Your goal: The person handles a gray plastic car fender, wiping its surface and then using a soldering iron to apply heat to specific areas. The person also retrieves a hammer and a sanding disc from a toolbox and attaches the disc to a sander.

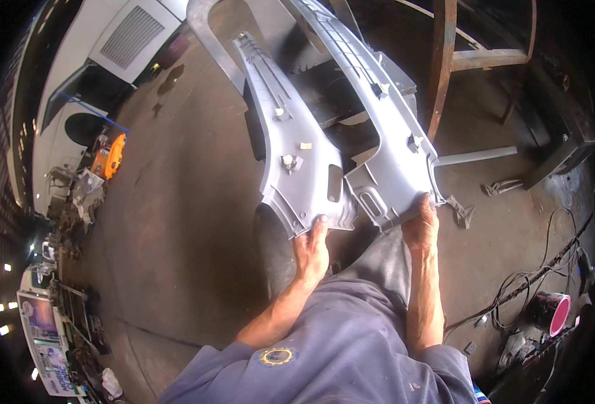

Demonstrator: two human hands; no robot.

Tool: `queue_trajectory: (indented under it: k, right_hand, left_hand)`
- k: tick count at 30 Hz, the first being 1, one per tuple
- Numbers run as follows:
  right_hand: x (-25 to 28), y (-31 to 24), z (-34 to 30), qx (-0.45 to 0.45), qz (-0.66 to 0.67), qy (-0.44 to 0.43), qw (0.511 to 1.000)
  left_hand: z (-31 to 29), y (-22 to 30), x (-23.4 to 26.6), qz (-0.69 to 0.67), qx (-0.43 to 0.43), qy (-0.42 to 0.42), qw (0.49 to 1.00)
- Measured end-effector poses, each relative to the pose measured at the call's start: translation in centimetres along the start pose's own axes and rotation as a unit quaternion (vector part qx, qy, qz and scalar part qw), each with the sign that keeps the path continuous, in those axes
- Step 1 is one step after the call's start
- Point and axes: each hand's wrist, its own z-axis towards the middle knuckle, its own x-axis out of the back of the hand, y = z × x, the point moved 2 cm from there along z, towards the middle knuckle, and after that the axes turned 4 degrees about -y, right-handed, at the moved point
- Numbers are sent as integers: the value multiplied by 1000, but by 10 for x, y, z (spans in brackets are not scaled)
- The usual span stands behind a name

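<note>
Two light-grey plastic trim panels, long and tapered, lie side by side in front of me with their ribbed inner faces up. My left hand (pixel 311 254) grips the near, wide end of the left trim panel (pixel 297 135), thumb on top and fingers underneath. On the near right corner of the right trim panel (pixel 405 158), my right hand (pixel 420 229) is closed in the same way. White clips stand out on both panels, and each has an oblong slot near its wide end. Their near corners almost meet in the middle; I cannot tell whether they touch.
Beyond the panels stand grey curved parts (pixel 210 47) and a dark support. A rusty metal frame (pixel 443 67) rises at the right, with a flat bar (pixel 476 155) on the floor. Cables (pixel 530 283) and a pink-ended bucket (pixel 558 315) lie lower right. An orange object (pixel 113 156) sits left.
</note>
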Motion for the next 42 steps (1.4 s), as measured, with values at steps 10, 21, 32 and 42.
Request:
queue_trajectory:
  k: [10, 21, 32, 42]
  right_hand:
    - [-5, 0, 6, 18, -22, 0, 1000]
    - [-1, 1, 7, 6, -22, 3, 1000]
    - [-5, 1, 6, -2, -3, 8, 1000]
    - [-6, 4, 6, -10, 13, 7, 1000]
  left_hand:
    - [5, -9, 7, -29, 34, -45, 998]
    - [6, -14, 6, -49, 29, -45, 997]
    - [9, -17, 8, -86, 37, -68, 993]
    - [11, -17, 9, -218, 104, -104, 965]
